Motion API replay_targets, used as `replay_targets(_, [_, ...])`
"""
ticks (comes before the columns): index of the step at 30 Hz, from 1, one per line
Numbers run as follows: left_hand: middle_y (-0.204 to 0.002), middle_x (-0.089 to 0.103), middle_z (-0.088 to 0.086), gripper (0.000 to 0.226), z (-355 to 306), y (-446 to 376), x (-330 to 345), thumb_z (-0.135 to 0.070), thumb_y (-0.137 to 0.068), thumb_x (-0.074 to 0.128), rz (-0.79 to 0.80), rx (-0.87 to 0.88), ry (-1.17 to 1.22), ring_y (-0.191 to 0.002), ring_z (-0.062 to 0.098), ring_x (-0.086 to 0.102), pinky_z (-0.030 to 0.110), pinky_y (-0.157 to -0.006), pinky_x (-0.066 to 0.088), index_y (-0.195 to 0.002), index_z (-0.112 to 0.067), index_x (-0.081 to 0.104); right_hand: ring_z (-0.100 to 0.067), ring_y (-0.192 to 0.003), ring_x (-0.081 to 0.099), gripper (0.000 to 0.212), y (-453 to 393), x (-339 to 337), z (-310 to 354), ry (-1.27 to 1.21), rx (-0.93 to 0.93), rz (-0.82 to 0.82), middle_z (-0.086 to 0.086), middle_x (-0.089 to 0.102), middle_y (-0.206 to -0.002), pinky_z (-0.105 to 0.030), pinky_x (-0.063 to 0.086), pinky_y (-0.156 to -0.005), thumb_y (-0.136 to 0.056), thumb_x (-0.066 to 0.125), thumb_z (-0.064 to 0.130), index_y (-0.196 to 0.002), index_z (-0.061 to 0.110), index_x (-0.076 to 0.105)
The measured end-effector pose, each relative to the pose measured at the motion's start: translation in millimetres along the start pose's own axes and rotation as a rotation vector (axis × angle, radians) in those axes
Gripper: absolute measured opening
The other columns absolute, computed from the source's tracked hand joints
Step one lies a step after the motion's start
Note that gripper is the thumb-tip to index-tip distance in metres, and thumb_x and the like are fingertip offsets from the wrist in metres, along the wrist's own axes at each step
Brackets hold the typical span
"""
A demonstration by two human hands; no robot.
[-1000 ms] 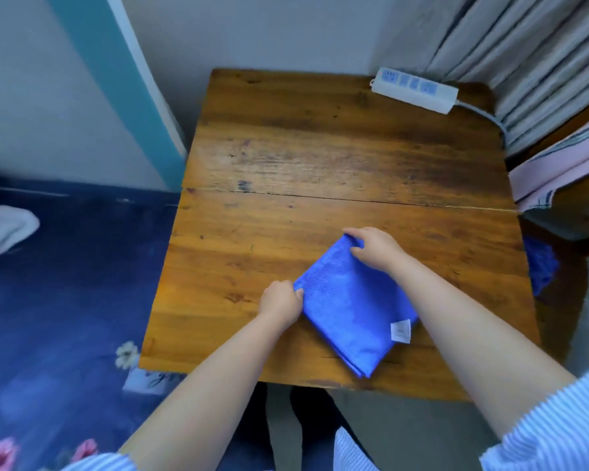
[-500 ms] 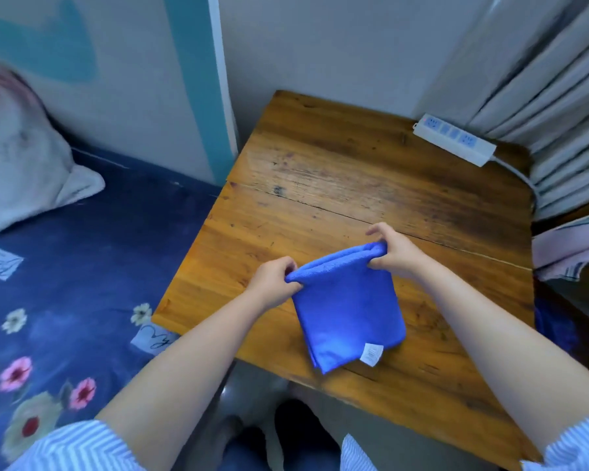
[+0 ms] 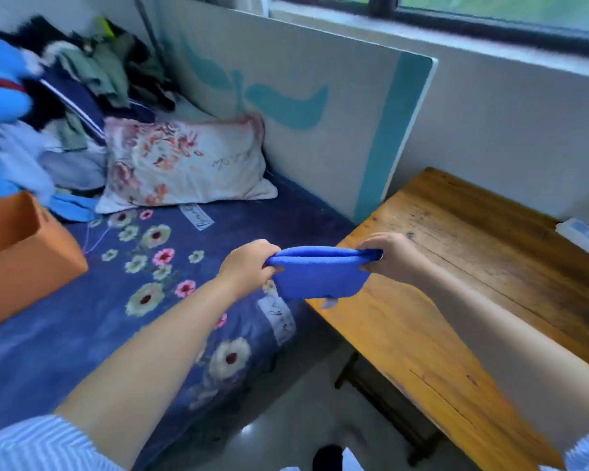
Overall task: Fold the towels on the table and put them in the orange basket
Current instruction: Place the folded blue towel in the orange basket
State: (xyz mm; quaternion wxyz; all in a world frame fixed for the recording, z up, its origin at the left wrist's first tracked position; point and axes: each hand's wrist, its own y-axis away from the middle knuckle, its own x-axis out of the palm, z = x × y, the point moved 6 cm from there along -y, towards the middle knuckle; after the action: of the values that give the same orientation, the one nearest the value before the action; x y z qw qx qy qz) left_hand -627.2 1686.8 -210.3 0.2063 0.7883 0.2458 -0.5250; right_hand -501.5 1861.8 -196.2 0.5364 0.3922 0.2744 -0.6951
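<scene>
A folded blue towel [image 3: 317,278] hangs in the air between my hands, over the gap between the bed and the table's left edge. My left hand [image 3: 249,266] grips its left top corner and my right hand [image 3: 386,254] grips its right top corner. A small white label dangles from the towel's lower edge. The orange basket [image 3: 24,256] stands on the bed at the far left, its opening facing up, well to the left of the towel.
The wooden table [image 3: 456,283] fills the right side, with a white power strip [image 3: 585,234] at its far edge. A blue floral bed sheet [image 3: 143,300] covers the bed, with a floral pillow [image 3: 184,164] and a pile of clothes [image 3: 48,96] behind the basket.
Both hands lifted the folded towel off the table and carried it left past the table's edge. The view swung left, bringing the bed and the orange basket into sight.
</scene>
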Motion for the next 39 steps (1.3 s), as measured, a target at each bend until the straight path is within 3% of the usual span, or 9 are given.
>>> replay_targets(4, [-0.11, 0.054, 0.011, 0.028, 57.1, 105.8, -49.3, -0.03, -0.095, 0.045, -0.025, -0.105, -0.228, -0.108, 0.026, 0.051, 0.038, -0.084, 0.042, -0.109, -0.008, 0.053, -0.018, -0.088, 0.055, 0.032, 6.1, 37.3, 104.0, -0.007, -0.158, 0.068, -0.015, 0.067, -0.107, -0.011, 0.034, -0.072, -0.075, 0.07, 0.001, -0.107, 0.001, 0.066])
replay_targets(8, [-0.115, 0.051, 0.009, 0.029, 106.0, 202.6, -89.2, -0.029, -0.097, 0.041, -0.102, -0.266, -0.248, -0.108, 0.029, 0.051, 0.041, -0.079, 0.042, -0.115, -0.008, 0.048, -0.027, -0.102, 0.06, 0.038, 13.0, 71.8, 197.6, -0.069, -0.268, 0.081, -0.017, 0.065, -0.113, -0.015, 0.039, -0.08, -0.075, 0.07, 0.001, -0.112, 0.0, 0.063])
replay_targets(11, [-0.115, 0.051, 0.01, 0.027, 140.7, 265.2, -114.2, -0.027, -0.098, 0.039, -0.136, -0.396, -0.201, -0.106, 0.03, 0.051, 0.041, -0.081, 0.04, -0.114, -0.007, 0.044, -0.026, -0.104, 0.058, 0.038, 12.9, 100.6, 264.3, -0.059, -0.39, 0.131, -0.015, 0.065, -0.112, -0.009, 0.031, -0.072, -0.075, 0.07, 0.003, -0.113, 0.002, 0.063])
replay_targets(17, [-0.119, 0.051, 0.013, 0.032, 207.1, 340.5, -152.6, -0.032, -0.098, 0.035, -0.142, -0.578, -0.307, -0.107, 0.032, 0.052, 0.038, -0.078, 0.038, -0.11, -0.003, 0.041, -0.028, -0.104, 0.057, 0.037, -9.3, 147.7, 371.5, -0.024, -0.572, 0.208, -0.015, 0.065, -0.114, -0.013, 0.028, -0.07, -0.078, 0.067, 0.005, -0.115, 0.005, 0.063])
replay_targets(24, [-0.116, 0.053, 0.012, 0.031, 301.4, 349.5, -187.1, -0.032, -0.097, 0.037, -0.215, -0.689, -0.227, -0.103, 0.032, 0.054, 0.036, -0.076, 0.038, -0.109, -0.005, 0.043, -0.026, -0.104, 0.056, 0.035, -81.7, 189.7, 453.5, 0.03, -0.683, 0.241, -0.012, 0.065, -0.115, -0.023, 0.034, -0.076, -0.079, 0.066, 0.009, -0.115, 0.011, 0.063])
replay_targets(27, [-0.106, 0.053, 0.007, 0.024, 357.9, 332.6, -205.0, -0.029, -0.095, 0.045, -0.331, -0.678, -0.076, -0.093, 0.025, 0.052, 0.029, -0.07, 0.032, -0.104, -0.007, 0.049, -0.024, -0.096, 0.056, 0.034, -133.8, 209.1, 484.6, 0.015, -0.734, 0.269, -0.013, 0.065, -0.111, -0.019, 0.028, -0.066, -0.078, 0.065, 0.005, -0.113, 0.008, 0.063])
replay_targets(32, [-0.083, 0.051, -0.002, 0.01, 456.4, 290.9, -229.6, -0.025, -0.093, 0.05, -0.454, -0.706, 0.224, -0.073, 0.015, 0.046, 0.022, -0.059, 0.032, -0.089, -0.017, 0.047, -0.023, -0.094, 0.054, 0.032, -236.7, 247.0, 523.4, -0.042, -0.745, 0.344, -0.013, 0.063, -0.102, -0.018, 0.029, -0.069, -0.077, 0.065, -0.001, -0.108, 0.0, 0.063])
replay_targets(35, [-0.088, 0.053, 0.001, 0.008, 506.8, 269.0, -238.0, -0.023, -0.093, 0.051, -0.503, -0.749, 0.347, -0.078, 0.016, 0.048, 0.013, -0.061, 0.034, -0.093, -0.016, 0.05, -0.018, -0.085, 0.048, 0.029, -290.6, 269.6, 541.6, -0.119, -0.691, 0.357, -0.003, 0.054, -0.088, -0.017, 0.027, -0.065, -0.075, 0.064, -0.004, -0.104, 0.0, 0.064])
replay_targets(39, [-0.082, 0.048, -0.003, 0.011, 567.2, 249.0, -239.4, -0.019, -0.093, 0.051, -0.591, -0.817, 0.516, -0.077, 0.014, 0.044, 0.009, -0.061, 0.035, -0.084, -0.023, 0.045, -0.016, -0.093, 0.05, 0.041, -353.3, 311.4, 557.2, -0.324, -0.47, 0.356, 0.002, 0.053, -0.096, -0.014, 0.032, -0.073, -0.074, 0.066, -0.003, -0.113, 0.008, 0.062])
